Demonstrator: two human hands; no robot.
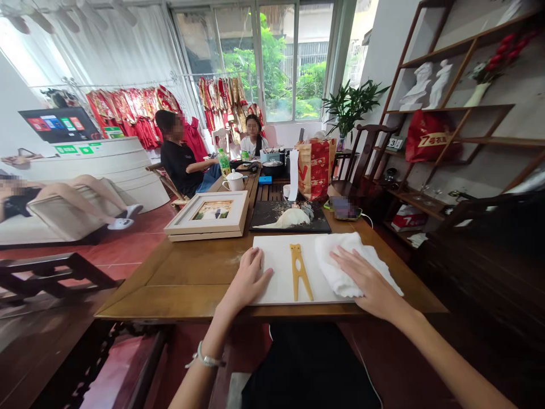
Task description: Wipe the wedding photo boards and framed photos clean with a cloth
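Observation:
A flat white board (275,287) lies on the table in front of me. My left hand (251,277) rests on its left edge, thumb apart from the fingers. On the board's right part and past its right edge lies a crumpled white towel (378,270). My right hand (360,272) lies flat on that towel, fingers stretched out. Between my hands, on the board and touched by neither, is a flat yellow piece (297,264) with an animal-head top, an oval hole and two long legs; its exact kind I cannot make out.
Beyond the board are a black panel with a white dress picture (264,218), a framed photo (210,210), a phone (346,208), a white teapot (234,180) and a red paper bag (314,170). Two people sit at the far end; another reclines at left. Shelves (457,139) stand right.

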